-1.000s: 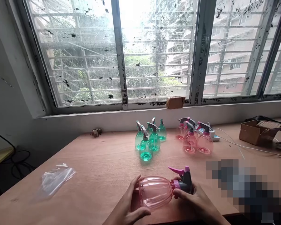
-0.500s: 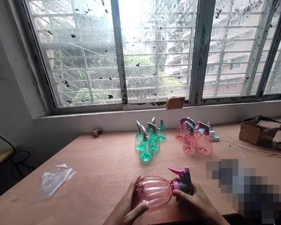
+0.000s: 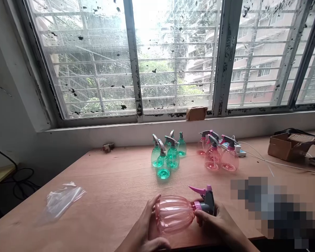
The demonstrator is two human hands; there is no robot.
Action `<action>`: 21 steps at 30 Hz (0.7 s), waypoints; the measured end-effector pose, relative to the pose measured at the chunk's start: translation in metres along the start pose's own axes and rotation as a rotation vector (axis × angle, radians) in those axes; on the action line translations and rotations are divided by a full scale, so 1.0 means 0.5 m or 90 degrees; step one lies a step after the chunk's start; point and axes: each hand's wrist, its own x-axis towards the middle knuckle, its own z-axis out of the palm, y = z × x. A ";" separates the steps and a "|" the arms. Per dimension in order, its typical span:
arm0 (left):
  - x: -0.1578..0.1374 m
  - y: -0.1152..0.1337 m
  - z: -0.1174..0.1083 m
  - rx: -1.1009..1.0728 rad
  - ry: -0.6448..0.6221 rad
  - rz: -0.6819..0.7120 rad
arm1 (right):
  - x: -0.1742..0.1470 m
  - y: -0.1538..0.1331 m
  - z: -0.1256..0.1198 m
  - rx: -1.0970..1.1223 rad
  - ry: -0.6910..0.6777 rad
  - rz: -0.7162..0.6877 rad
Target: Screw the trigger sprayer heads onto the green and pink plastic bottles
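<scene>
A clear pink spray bottle (image 3: 174, 214) lies on its side between my hands, just above the near part of the table. Its grey head with a pink trigger (image 3: 207, 199) points right, the trigger uppermost. My left hand (image 3: 145, 224) cups the bottle's base, fingers behind it and thumb low in front. At the neck, my right hand (image 3: 217, 221) grips the pink collar between thumb and fingers. Some of the right fingers are hidden behind the bottle head.
Several green spray bottles (image 3: 163, 168) stand upright beyond my hands, with several pink spray bottles (image 3: 229, 159) to their right. A crumpled plastic bag (image 3: 64, 201) lies at left. At the back right are a cardboard box (image 3: 283, 147), cables and a power strip (image 3: 241, 153). A blurred patch covers the right front.
My left thumb has dropped lower, away from the bottle's side. The bottle and my right hand have barely shifted.
</scene>
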 end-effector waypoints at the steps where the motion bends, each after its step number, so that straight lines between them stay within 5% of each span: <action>1: 0.000 -0.001 0.000 -0.008 -0.003 -0.009 | -0.001 -0.001 0.002 -0.003 0.006 -0.001; 8: 0.001 -0.009 0.000 -0.066 0.001 -0.018 | -0.002 -0.001 0.003 0.015 0.018 0.010; 21: -0.002 0.012 0.003 0.081 0.072 0.034 | -0.002 0.008 -0.001 0.026 0.018 0.014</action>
